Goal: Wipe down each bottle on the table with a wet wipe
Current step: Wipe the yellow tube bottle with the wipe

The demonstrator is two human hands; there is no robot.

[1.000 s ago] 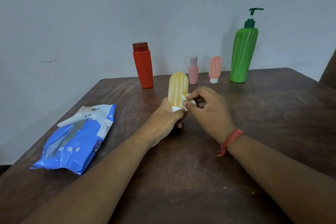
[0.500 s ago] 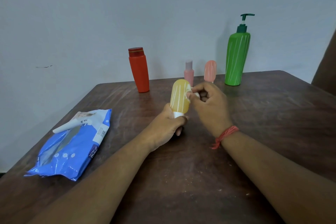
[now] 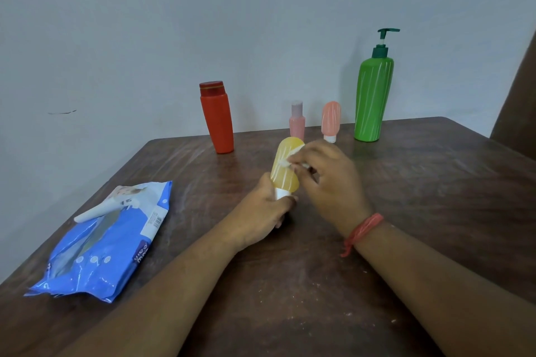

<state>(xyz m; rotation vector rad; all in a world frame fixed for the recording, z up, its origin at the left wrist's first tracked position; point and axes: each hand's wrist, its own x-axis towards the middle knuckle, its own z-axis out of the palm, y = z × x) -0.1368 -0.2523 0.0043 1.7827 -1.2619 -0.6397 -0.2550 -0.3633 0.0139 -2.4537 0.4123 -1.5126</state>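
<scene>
4 bottles line the brown table, pale wall behind.

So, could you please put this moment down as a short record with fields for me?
setting: brown wooden table against a pale wall
left hand: grips the yellow bottle at its white cap end, cap downward
right hand: presses a wet wipe on the bottle's upper side
standing at the back, left to right: red bottle, small pink bottle, peach tube, green pump bottle
wipes pack: blue, lying at the table's left, flap open
stage: yellow bottle being wiped
</scene>
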